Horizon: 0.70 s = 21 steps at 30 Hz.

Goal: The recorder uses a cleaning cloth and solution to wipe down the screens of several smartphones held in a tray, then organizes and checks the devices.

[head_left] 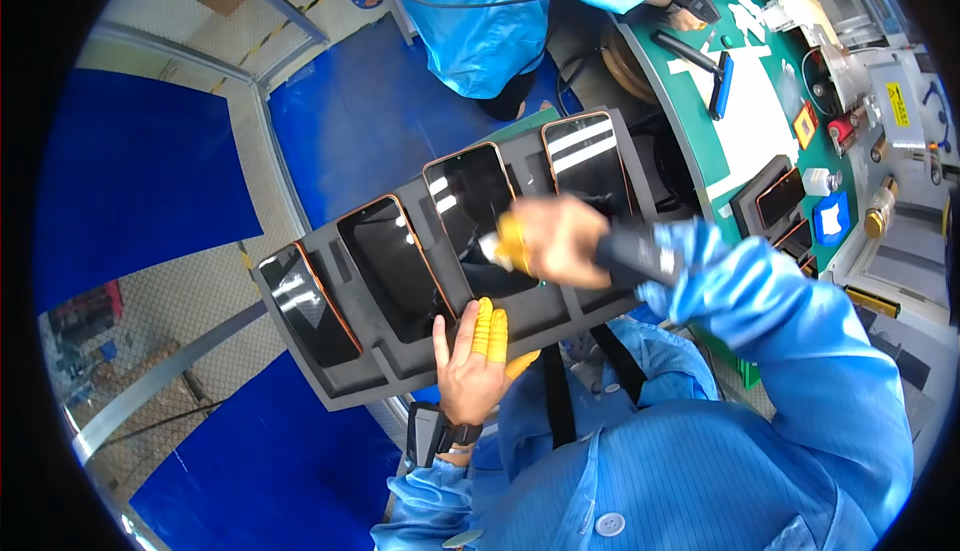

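A dark grey foam tray (350, 388) holds several phones with black glossy screens and orange edges, each in its own slot. My left hand (472, 369), yellow covers on some of its fingers, lies with fingers stretched out at the tray's near edge, by the lower end of the third phone from the left (462, 186). Over that same phone, my right hand (560, 241) is smeared by motion and pinches a small white wad (490, 247) against or just above the screen. The phone second from left (388, 269), the leftmost phone (312, 311) and the rightmost phone (585, 151) lie face up.
To the right, a green-topped bench (720, 11) carries a blue-and-black roller (722, 86), white sheets, more phones (780, 198), a white bottle (822, 182) and a blue pouch (830, 219). A co-worker in blue (470, 21) works beyond the tray. Metal-framed mesh panels stand left.
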Each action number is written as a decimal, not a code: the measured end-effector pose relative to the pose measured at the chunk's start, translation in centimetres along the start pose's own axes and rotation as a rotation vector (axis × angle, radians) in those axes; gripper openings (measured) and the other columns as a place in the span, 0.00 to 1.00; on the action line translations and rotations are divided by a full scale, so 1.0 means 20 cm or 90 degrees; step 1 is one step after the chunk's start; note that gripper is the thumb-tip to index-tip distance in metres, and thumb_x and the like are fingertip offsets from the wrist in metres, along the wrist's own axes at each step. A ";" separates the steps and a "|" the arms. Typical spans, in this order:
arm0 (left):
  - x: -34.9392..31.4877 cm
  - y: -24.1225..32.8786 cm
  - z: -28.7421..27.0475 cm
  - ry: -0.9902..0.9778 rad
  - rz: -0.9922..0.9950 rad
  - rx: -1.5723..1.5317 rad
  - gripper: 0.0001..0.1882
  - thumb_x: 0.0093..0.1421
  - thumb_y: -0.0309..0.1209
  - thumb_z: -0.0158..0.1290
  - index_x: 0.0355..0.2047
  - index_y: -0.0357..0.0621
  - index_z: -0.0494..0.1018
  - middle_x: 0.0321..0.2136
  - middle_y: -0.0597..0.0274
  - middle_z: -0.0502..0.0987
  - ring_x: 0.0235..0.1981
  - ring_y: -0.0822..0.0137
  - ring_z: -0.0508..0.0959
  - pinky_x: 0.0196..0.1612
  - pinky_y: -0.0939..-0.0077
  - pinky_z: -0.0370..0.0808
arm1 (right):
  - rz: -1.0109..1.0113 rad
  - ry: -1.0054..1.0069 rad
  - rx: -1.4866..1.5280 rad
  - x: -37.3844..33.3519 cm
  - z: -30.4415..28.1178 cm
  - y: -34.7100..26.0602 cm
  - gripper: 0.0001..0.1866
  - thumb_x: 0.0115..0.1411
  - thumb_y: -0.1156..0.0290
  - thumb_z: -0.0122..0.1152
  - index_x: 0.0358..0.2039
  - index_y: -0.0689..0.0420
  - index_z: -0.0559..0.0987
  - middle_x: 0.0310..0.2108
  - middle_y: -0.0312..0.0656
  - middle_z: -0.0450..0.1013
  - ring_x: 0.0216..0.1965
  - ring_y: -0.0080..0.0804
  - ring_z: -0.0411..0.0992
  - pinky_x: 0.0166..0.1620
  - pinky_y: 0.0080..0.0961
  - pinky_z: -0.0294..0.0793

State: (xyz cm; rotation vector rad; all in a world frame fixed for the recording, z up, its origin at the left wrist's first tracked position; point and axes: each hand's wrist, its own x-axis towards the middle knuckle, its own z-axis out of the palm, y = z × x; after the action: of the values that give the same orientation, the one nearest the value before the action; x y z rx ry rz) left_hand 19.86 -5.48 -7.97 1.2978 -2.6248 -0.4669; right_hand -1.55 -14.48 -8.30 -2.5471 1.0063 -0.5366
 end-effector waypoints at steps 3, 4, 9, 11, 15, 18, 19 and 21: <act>0.02 0.01 0.01 0.009 0.021 -0.017 0.33 0.40 0.47 0.62 0.41 0.36 0.72 0.43 0.52 0.73 0.53 0.59 0.66 0.57 0.42 0.53 | 0.089 0.126 0.117 -0.18 0.12 -0.19 0.10 0.43 0.69 0.64 0.26 0.57 0.76 0.19 0.38 0.67 0.19 0.34 0.68 0.20 0.28 0.70; 0.03 0.01 0.01 0.007 0.027 -0.019 0.33 0.40 0.47 0.62 0.41 0.36 0.72 0.43 0.52 0.73 0.53 0.59 0.66 0.57 0.42 0.53 | 0.076 0.111 0.081 -0.18 0.13 -0.14 0.09 0.44 0.68 0.64 0.25 0.57 0.75 0.19 0.39 0.66 0.20 0.34 0.68 0.19 0.29 0.69; 0.01 -0.01 0.01 0.016 0.011 0.011 0.32 0.40 0.47 0.62 0.40 0.35 0.73 0.41 0.52 0.74 0.52 0.59 0.67 0.57 0.42 0.52 | 0.101 0.191 -0.051 0.27 -0.08 0.21 0.09 0.42 0.75 0.58 0.28 0.59 0.75 0.27 0.45 0.68 0.27 0.40 0.68 0.28 0.30 0.70; 0.03 0.01 0.00 0.021 0.019 0.004 0.31 0.40 0.47 0.62 0.40 0.35 0.73 0.40 0.52 0.75 0.52 0.59 0.67 0.56 0.41 0.52 | 0.117 0.056 -0.256 0.19 0.01 0.10 0.10 0.42 0.73 0.59 0.29 0.58 0.75 0.25 0.43 0.67 0.27 0.38 0.68 0.26 0.29 0.70; 0.03 0.00 0.01 0.015 0.025 0.000 0.31 0.41 0.47 0.62 0.39 0.36 0.73 0.41 0.54 0.74 0.52 0.60 0.67 0.56 0.41 0.52 | 0.125 0.197 0.147 -0.08 0.22 -0.22 0.11 0.43 0.72 0.60 0.30 0.56 0.76 0.22 0.39 0.66 0.23 0.35 0.69 0.25 0.31 0.71; 0.02 -0.01 0.01 0.017 0.015 0.004 0.31 0.41 0.47 0.61 0.39 0.35 0.73 0.43 0.54 0.74 0.52 0.60 0.67 0.56 0.40 0.52 | 0.083 0.042 -0.075 0.13 0.07 0.05 0.08 0.43 0.74 0.58 0.28 0.58 0.74 0.24 0.41 0.68 0.24 0.39 0.69 0.26 0.32 0.71; 0.02 0.00 0.01 0.027 0.007 0.006 0.31 0.41 0.47 0.61 0.39 0.35 0.74 0.43 0.54 0.74 0.52 0.60 0.67 0.56 0.40 0.52 | 0.182 0.195 -0.062 0.24 0.02 0.12 0.06 0.43 0.76 0.57 0.26 0.58 0.74 0.25 0.42 0.68 0.25 0.41 0.69 0.29 0.31 0.71; 0.00 -0.01 0.02 0.032 0.009 0.004 0.31 0.41 0.47 0.61 0.39 0.35 0.74 0.43 0.54 0.74 0.52 0.60 0.67 0.55 0.40 0.52 | 0.148 0.175 0.063 0.44 -0.08 0.15 0.11 0.42 0.79 0.55 0.30 0.62 0.76 0.26 0.44 0.68 0.29 0.40 0.69 0.32 0.30 0.72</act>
State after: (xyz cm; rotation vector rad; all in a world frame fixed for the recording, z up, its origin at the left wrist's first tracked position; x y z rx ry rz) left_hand 19.94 -5.47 -8.40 1.2753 -2.5945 -0.4199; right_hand 1.82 -23.07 -6.35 -2.2708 1.3131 -0.8615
